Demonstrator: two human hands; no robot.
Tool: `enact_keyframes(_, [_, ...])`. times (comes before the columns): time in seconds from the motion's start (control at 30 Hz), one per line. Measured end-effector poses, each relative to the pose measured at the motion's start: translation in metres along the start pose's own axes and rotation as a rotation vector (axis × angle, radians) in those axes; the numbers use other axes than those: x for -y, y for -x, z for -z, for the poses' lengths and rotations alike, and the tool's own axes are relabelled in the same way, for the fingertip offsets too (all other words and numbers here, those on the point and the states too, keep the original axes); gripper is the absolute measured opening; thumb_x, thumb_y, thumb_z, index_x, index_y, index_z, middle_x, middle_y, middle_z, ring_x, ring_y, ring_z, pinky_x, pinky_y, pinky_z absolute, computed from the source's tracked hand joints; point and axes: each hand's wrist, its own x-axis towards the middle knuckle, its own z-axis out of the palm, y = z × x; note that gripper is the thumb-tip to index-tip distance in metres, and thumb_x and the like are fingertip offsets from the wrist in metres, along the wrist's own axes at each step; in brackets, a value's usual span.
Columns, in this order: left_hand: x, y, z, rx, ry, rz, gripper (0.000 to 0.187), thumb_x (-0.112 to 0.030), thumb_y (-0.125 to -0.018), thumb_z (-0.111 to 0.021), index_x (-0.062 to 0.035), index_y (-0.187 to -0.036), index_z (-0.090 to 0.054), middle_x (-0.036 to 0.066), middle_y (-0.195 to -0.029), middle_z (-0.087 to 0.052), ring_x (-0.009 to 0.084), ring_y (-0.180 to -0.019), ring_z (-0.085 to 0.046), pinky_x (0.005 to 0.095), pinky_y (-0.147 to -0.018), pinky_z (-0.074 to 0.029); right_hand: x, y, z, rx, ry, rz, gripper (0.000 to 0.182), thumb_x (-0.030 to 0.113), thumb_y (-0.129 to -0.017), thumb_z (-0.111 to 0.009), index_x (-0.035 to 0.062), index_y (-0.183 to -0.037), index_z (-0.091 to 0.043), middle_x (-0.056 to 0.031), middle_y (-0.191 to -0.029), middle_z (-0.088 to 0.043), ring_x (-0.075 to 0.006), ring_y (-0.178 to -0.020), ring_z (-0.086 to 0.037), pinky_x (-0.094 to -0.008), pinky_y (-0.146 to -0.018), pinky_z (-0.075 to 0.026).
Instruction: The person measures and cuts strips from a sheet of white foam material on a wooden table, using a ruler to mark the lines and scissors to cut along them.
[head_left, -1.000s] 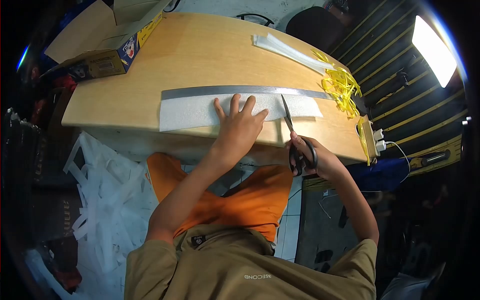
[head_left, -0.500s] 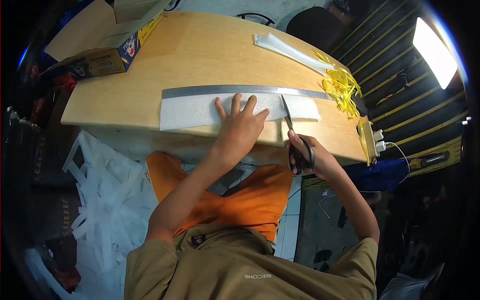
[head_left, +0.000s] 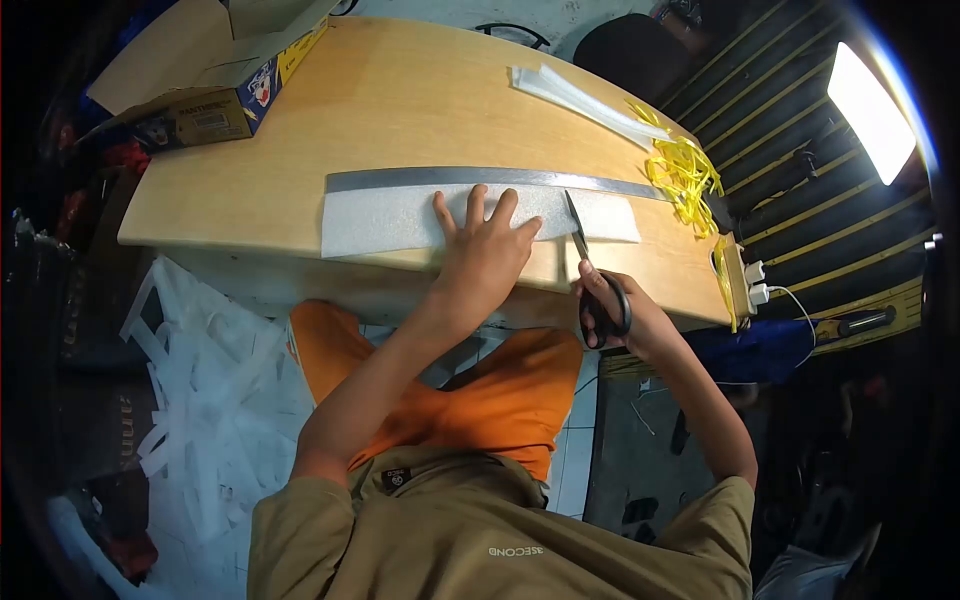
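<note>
A white foam sheet (head_left: 380, 218) lies along the table's near edge, with a long metal ruler (head_left: 400, 179) against its far side. My left hand (head_left: 484, 255) presses on the sheet with fingers spread, its fingertips close to the ruler. To the right, my right hand (head_left: 618, 310) grips black-handled scissors (head_left: 582, 240) by the loops. Their blades point away from me and lie over the sheet, the tip close below the ruler. The blades look closed or nearly so.
Yellow straps (head_left: 685, 175) lie in a tangle at the table's right end, beside folded foam strips (head_left: 580, 104). An open cardboard box (head_left: 215, 120) stands at the back left. White foam offcuts (head_left: 215, 400) pile on the floor. Plugs (head_left: 757, 283) sit at the right edge.
Almost nothing differs. The view has shifted slightly; both hands, the scissors and the sheet keep their places relative to one another.
</note>
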Motion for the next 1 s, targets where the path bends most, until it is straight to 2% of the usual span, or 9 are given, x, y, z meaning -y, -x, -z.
enact_keyframes(0.23, [0.001,0.001,-0.001,-0.027,-0.020,-0.011,0.030,-0.024,-0.093,-0.068,-0.0241,-0.122,-0.074,0.007,-0.135,-0.054,0.0349,-0.133,-0.042,0.0778,-0.107,-0.023,0.005,0.000,-0.002,-0.015,-0.042,-0.030,0.069,0.071,-0.097,-0.049,0.0033,-0.100,-0.057,-0.0027,-0.064,-0.056,-0.0111,-0.050,-0.059,-0.0221,-0.039,-0.037])
enact_keyframes(0.5, [0.000,0.000,-0.003,-0.024,-0.006,0.009,0.030,-0.024,-0.092,-0.069,-0.0241,-0.122,-0.074,0.007,-0.135,-0.055,0.0349,-0.132,-0.043,0.0780,-0.107,-0.023,-0.001,0.000,-0.002,-0.034,-0.026,-0.022,0.066,0.069,-0.097,-0.054,0.0035,-0.100,-0.058,-0.0021,-0.064,-0.055,-0.0102,-0.048,-0.057,-0.0211,-0.038,-0.034])
enact_keyframes(0.73, [0.000,0.001,-0.003,-0.026,0.004,0.005,0.030,-0.023,-0.092,-0.068,-0.0244,-0.122,-0.074,0.008,-0.136,-0.055,0.0353,-0.133,-0.043,0.0785,-0.108,-0.022,0.007,0.003,-0.002,-0.049,-0.045,-0.036,0.067,0.071,-0.096,-0.053,0.0043,-0.099,-0.058,-0.0008,-0.065,-0.054,-0.0093,-0.050,-0.056,-0.0204,-0.038,-0.033])
enact_keyframes(1.0, [0.000,0.001,-0.001,-0.003,0.017,0.019,0.032,-0.023,-0.093,-0.068,-0.0247,-0.124,-0.073,0.009,-0.137,-0.055,0.0368,-0.135,-0.042,0.0789,-0.108,-0.020,-0.001,-0.005,0.004,-0.023,-0.045,-0.044,0.065,0.070,-0.096,-0.055,0.0054,-0.096,-0.059,-0.0006,-0.065,-0.055,-0.0098,-0.050,-0.056,-0.0207,-0.041,-0.037])
